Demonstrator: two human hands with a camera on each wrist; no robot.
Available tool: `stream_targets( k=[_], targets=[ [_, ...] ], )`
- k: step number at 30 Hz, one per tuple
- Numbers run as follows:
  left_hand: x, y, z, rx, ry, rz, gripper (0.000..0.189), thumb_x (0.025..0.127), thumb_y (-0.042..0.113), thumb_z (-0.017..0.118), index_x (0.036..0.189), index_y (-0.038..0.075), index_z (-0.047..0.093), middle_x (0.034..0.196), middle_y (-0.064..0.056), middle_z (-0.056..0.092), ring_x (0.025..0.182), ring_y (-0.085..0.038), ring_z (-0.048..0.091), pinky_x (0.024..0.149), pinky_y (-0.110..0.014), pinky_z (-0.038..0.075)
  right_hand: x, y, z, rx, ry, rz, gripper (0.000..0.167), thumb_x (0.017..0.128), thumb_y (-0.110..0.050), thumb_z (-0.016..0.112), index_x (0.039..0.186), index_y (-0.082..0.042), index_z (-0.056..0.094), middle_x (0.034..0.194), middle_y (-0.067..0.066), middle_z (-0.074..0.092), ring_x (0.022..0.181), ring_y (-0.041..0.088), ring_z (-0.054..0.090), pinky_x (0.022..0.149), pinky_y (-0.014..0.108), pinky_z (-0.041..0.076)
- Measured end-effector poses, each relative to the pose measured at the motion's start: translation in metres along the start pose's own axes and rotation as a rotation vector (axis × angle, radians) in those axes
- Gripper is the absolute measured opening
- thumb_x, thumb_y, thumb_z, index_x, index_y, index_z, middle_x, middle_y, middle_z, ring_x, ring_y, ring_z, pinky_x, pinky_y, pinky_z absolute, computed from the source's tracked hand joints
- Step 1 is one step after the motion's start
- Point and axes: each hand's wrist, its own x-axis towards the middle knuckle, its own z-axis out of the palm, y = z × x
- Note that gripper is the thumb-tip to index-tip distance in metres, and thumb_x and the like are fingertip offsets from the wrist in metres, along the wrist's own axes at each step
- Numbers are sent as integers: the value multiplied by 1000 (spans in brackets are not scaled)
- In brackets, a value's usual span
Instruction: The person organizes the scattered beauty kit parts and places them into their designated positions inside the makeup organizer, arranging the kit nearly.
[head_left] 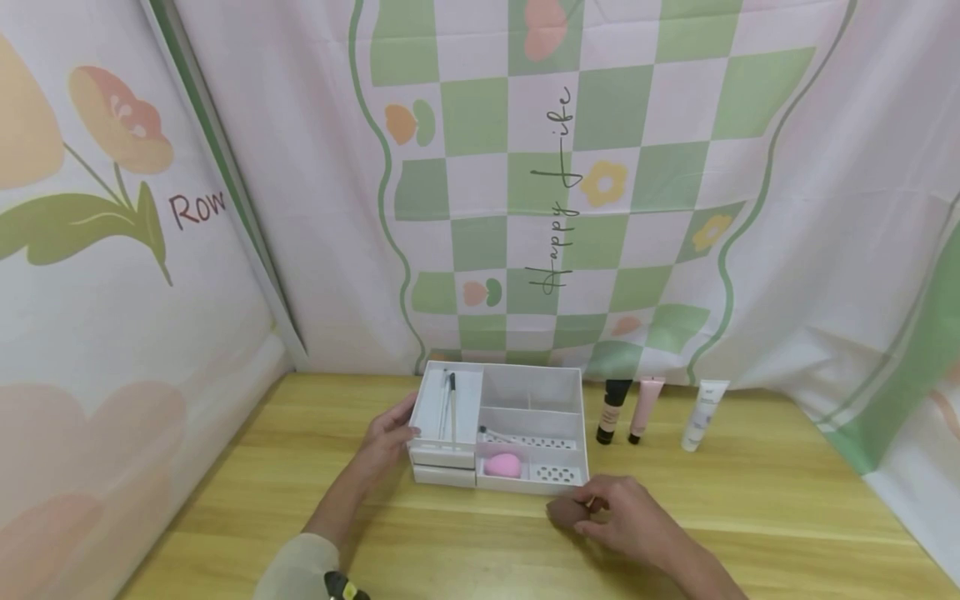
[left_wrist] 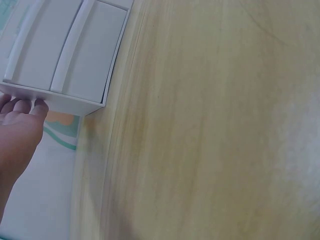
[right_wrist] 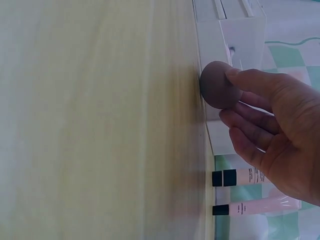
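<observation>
A white desktop organizer [head_left: 531,488] with drawers stands on the wooden table. My left hand [head_left: 386,437] touches its left side; in the left wrist view the fingertips of that hand [left_wrist: 20,125] rest on the side wall beside the drawers. With thumb and fingers, my right hand [head_left: 626,515] pinches a brown makeup sponge [head_left: 566,512] in front of the organizer's front right corner. The right wrist view shows the rounded sponge [right_wrist: 216,86] at the fingertips, overlapping the organizer's front. A pink makeup sponge [head_left: 503,465] lies in a front compartment.
Makeup brushes [head_left: 453,408] lie on the organizer's left top, and a small brush [head_left: 495,435] in the middle compartment. Right of it stand a black-and-beige tube [head_left: 612,412], a pink tube [head_left: 645,410] and a white tube [head_left: 705,415]. A patterned curtain [head_left: 540,183] hangs behind.
</observation>
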Motion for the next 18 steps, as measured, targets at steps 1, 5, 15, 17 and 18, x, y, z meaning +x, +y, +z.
stream_targets(
  k=[1, 5, 15, 17, 18],
  targets=[
    [0, 0, 0, 0, -4, -1, 73, 92, -5, 48, 159, -4, 18, 171, -21, 9, 159, -39, 11, 119, -23, 36, 0, 0, 0, 2, 0, -2, 27, 80, -20, 83, 104, -10, 76, 98, -2, 74, 83, 1, 65, 69, 18, 60],
    [0, 0, 0, 10, 3, -6, 73, 93, -4, 48, 159, -3, 19, 171, -20, 10, 160, -37, 11, 123, -30, 30, 0, 1, 0, 1, -2, 2, 26, 80, -19, 83, 104, -9, 76, 98, -1, 75, 83, 1, 65, 69, 18, 60],
    [1, -1, 1, 7, 17, -10, 73, 92, -5, 48, 159, -3, 20, 171, -20, 11, 159, -37, 13, 124, -35, 28, 0, -1, -2, 6, -18, 13, 25, 80, -18, 83, 103, -10, 76, 98, -1, 75, 82, 3, 66, 68, 18, 60],
    [1, -1, 1, 13, 13, -8, 73, 92, -5, 48, 159, -2, 20, 171, -20, 11, 159, -38, 14, 124, -34, 28, 0, -1, -3, 7, -20, 16, 25, 80, -18, 83, 102, -10, 76, 98, -1, 75, 83, 3, 65, 68, 18, 60],
    [0, 0, 1, 15, 9, -7, 73, 92, -5, 48, 159, -2, 20, 171, -20, 11, 159, -38, 14, 124, -34, 29, 0, -1, -3, 6, -20, 20, 24, 80, -18, 83, 102, -11, 76, 98, -1, 75, 83, 3, 65, 69, 18, 60]
  ],
)
